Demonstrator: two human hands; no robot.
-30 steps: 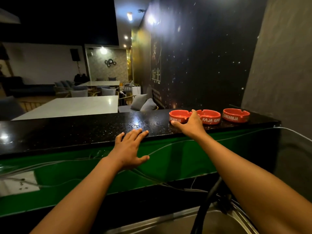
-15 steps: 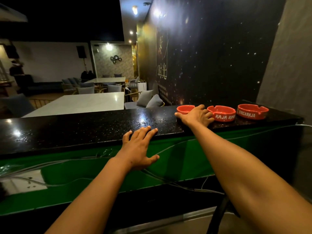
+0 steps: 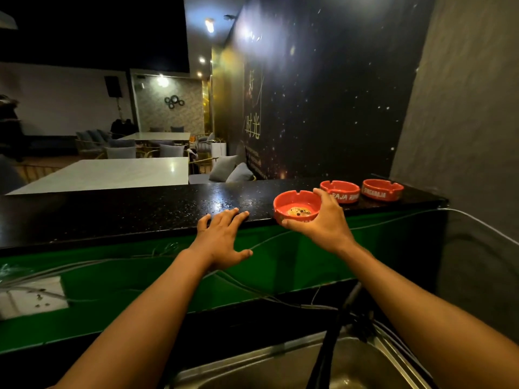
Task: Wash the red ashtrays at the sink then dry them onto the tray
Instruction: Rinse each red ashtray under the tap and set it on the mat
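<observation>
My right hand (image 3: 323,220) grips a red ashtray (image 3: 295,204) at the front edge of the black counter (image 3: 140,209), tilted toward me, with ash and butts showing inside. Two more red ashtrays stay on the counter behind it, one in the middle (image 3: 341,190) and one at the far right (image 3: 382,189). My left hand (image 3: 222,237) rests with straight fingers on the counter's front edge, holding nothing. A steel sink (image 3: 365,363) lies below me at the bottom right, with a dark faucet (image 3: 325,352) rising over it.
A green panel (image 3: 140,282) with loose cables runs under the counter. A white socket plate (image 3: 31,299) sits at its left. A grey wall (image 3: 463,136) closes the right side. White tables and chairs stand beyond the counter.
My right hand closed around the nearest ashtray and pulled it from the row to the counter's front edge, tilting it. My left hand stayed on the edge.
</observation>
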